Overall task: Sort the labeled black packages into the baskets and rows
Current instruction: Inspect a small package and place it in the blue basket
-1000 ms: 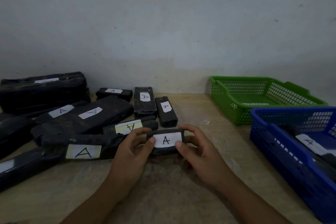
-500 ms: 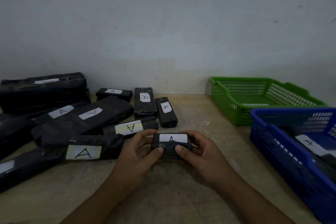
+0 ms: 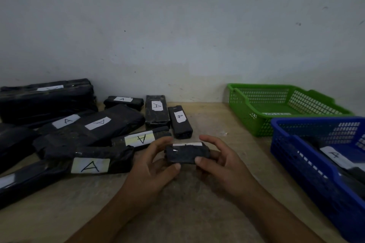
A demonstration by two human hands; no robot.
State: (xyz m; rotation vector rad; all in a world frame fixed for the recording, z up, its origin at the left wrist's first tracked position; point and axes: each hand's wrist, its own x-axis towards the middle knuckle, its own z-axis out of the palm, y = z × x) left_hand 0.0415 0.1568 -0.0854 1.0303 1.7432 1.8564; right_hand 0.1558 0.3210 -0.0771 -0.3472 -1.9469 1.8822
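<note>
My left hand (image 3: 150,165) and right hand (image 3: 221,162) hold the small package (image 3: 186,154), fingers (image 3: 211,141) clamped on its ends. A light pinch could let it slip onto the tabletop (image 3: 237,124).

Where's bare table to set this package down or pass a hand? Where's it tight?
Free: the table strip between the narrow package and the green basket, back to the wall; the near edge in front of the long package. The green basket floor looks mostly bare. Crowded: the left side, where black packages overlap; the blue basket holds one.
</note>
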